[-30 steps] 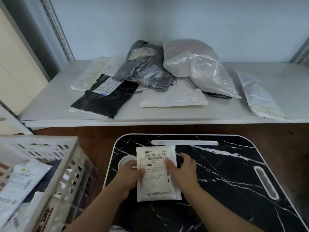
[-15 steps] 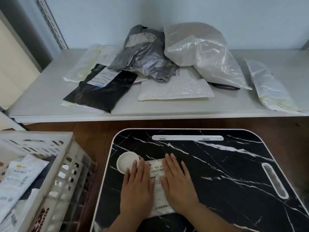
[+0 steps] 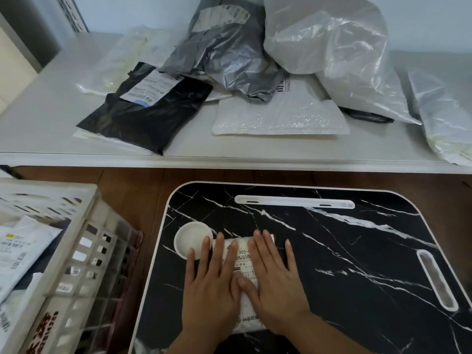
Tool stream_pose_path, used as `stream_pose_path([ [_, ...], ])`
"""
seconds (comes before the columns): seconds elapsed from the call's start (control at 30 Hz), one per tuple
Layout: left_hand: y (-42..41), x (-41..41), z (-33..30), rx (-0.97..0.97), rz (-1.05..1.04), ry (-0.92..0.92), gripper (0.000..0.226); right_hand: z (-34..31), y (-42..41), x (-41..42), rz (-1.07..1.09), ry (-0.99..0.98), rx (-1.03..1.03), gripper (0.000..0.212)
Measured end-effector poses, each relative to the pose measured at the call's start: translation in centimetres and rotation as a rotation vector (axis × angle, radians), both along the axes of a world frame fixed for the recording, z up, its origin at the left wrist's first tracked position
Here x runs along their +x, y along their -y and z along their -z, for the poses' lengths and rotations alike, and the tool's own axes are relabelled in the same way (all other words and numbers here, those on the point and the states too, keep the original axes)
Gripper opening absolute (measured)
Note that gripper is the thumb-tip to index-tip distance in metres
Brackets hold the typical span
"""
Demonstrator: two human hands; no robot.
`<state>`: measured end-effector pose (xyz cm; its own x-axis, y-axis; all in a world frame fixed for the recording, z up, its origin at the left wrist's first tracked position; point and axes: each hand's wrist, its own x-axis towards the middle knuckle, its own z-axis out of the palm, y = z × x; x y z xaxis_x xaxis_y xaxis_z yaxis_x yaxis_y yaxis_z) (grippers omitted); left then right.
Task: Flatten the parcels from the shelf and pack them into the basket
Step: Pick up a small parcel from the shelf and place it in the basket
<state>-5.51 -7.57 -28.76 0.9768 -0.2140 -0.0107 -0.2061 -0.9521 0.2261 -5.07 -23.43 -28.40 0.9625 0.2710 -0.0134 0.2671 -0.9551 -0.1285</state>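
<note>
A pale grey shelf (image 3: 51, 139) runs across the back against a light wall, and below it, over a brown wooden floor, sits a black marble-patterned lap tray with a white rim (image 3: 357, 264). On that tray lies a small white plastic parcel with a printed label (image 3: 244, 259), lengthwise toward the person and mostly covered by both hands. The left hand (image 3: 212, 284) lies flat on the parcel's left half, fingers straight and spread, the outer fingertips reaching over the round white cup recess (image 3: 190, 237) in the tray. The right hand (image 3: 275, 282) lies flat on the right half, fingers extended, its thumb touching the left hand's thumb over the middle of the parcel; neither hand grasps anything, both simply press palms down. On the shelf a black poly mailer with a white label (image 3: 150, 113) lies at the left, a crumpled grey plastic mailer (image 3: 219, 54) is heaped behind it, a flat white bubble mailer (image 3: 281, 116) lies in the centre, and a puffy translucent white bag (image 3: 337, 52) rests partly on it. At the lower left stands a cream slotted plastic basket (image 3: 84, 251) holding white labelled parcels (image 3: 20, 249).
</note>
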Motion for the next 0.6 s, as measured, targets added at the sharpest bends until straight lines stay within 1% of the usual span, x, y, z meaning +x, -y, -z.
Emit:
stream_pose_path([
  [0.13,0.1,-0.1,0.4,0.042,0.003,0.015,0.054,0.0,-0.1,0.0,-0.004,0.009,0.016,0.058],
  [0.23,0.0,-0.1,0.4,0.049,-0.007,0.014,0.055,0.0,-0.1,0.1,-0.012,0.021,-0.004,0.055],
  [0.3,0.1,-0.2,0.3,0.060,-0.005,0.019,0.058,0.0,-0.1,-0.1,-0.013,0.013,-0.021,0.056],
  [0.43,0.2,-0.2,0.2,0.068,0.002,0.030,0.058,0.2,1.3,-2.2,0.004,0.024,-0.044,0.069],
  [0.53,0.2,-0.1,0.0,0.087,-0.021,0.003,0.057,0.1,2.5,-3.9,-0.029,0.026,-0.053,0.070],
  [0.6,0.3,-0.1,-0.5,0.105,-0.015,-0.021,0.057,-0.2,2.4,-4.0,0.016,-0.012,-0.055,0.069],
])
